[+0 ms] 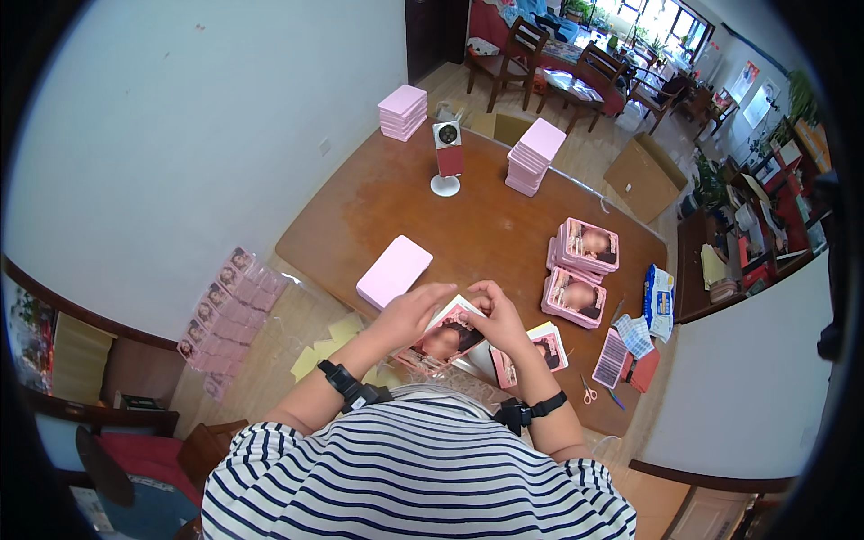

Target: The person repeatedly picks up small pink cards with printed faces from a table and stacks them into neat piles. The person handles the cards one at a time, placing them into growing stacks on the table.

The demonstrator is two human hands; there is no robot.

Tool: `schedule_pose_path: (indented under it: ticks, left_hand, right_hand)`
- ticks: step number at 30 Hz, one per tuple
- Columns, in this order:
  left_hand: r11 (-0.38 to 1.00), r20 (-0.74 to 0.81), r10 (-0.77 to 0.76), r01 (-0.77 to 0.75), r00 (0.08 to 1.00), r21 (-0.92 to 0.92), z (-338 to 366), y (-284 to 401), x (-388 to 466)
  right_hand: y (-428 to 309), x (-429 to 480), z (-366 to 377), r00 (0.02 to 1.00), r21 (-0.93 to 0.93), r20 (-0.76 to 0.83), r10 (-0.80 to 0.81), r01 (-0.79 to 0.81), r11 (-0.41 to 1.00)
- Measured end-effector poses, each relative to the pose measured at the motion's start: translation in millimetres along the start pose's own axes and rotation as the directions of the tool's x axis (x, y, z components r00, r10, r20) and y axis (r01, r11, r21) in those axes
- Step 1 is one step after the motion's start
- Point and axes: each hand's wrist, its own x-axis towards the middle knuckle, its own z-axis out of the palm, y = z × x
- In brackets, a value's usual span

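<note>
Over the table's near edge, a pink printed card [442,343] with a portrait is tilted between my hands. My right hand [497,316] pinches its upper right corner between thumb and fingers. My left hand [413,316] lies along its left edge with fingers stretched out; its palm side is hidden. Just beyond my left hand is a plain pink box [395,270]. Beneath and beside my right forearm, a pile of similar printed cards [552,347] lies partly covered. To the right, pink boxes with portrait fronts [574,297] stand in two adjoining stacks.
Two stacks of pink boxes [535,158] [403,113] and a device on a white stand [448,155] occupy the far side. Scissors [589,391], a blue pen [615,398] and a wipes pack [658,302] lie right. Packed pink printed items [226,314] are on the floor left.
</note>
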Motion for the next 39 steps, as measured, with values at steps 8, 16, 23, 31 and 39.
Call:
schedule_pose_path:
  ticks: [8,16,23,31,39]
  left_hand:
    - [0.953,-0.033,0.300,-0.301,0.953,-0.024,-9,3,6]
    - [0.916,0.095,-0.191,0.212,0.977,-0.341,16,-4,-19]
    - [0.713,0.261,-0.313,0.407,0.913,-0.571,22,-19,-35]
    - [0.660,0.227,-0.369,0.426,0.901,-0.618,19,-33,-54]
    - [0.690,0.243,-0.393,0.459,0.887,-0.560,11,-38,-58]
  right_hand:
    - [-19,-17,7,0.998,0.135,0.054,0.007,-0.014,0.991]
    - [-20,-30,19,0.931,-0.415,-0.036,-0.363,0.317,0.853]
    - [-13,-28,30,0.862,-0.556,0.057,-0.503,0.446,0.702]
    - [-15,-17,46,0.891,-0.488,0.096,-0.443,0.430,0.760]
    - [-13,-10,49,0.907,-0.500,0.155,-0.390,0.413,0.761]
